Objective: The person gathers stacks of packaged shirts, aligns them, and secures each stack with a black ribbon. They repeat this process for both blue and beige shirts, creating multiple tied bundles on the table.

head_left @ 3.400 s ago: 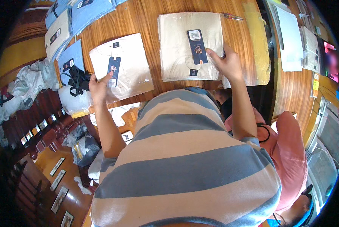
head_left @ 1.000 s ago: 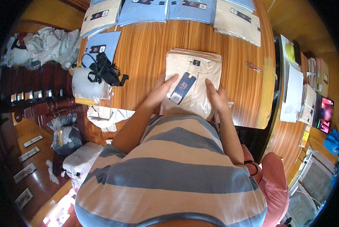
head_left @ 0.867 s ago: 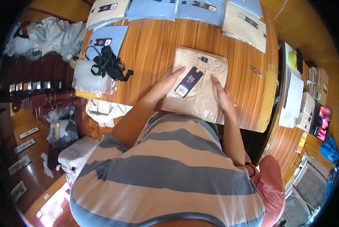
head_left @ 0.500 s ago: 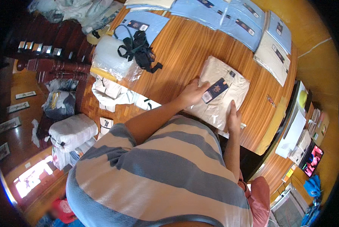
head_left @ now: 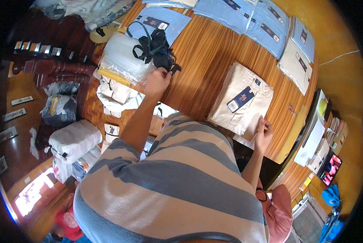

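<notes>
My left hand (head_left: 158,82) is at the tangle of black straps (head_left: 156,47), its fingertips closed on a strap end beside a stack of clear plastic bags (head_left: 122,56). A folded beige garment (head_left: 252,87) lies on the wooden table before me, with a dark blue hang tag (head_left: 241,100) on its front. It looks wrapped in thin clear plastic. My right hand (head_left: 263,135) is at the garment's near right corner, fingers bent and pinching its edge.
Bagged light blue garments (head_left: 266,30) line the table's far side, with cream ones (head_left: 295,65) at the right. Another blue packet (head_left: 169,22) lies behind the straps. White bundles (head_left: 76,137) stand on the left. A small colourful item (head_left: 291,109) lies near the right table edge.
My left hand has left the garment's tag and moved left to the black straps. My right hand has shifted slightly down and bent its fingers at the garment's corner.
</notes>
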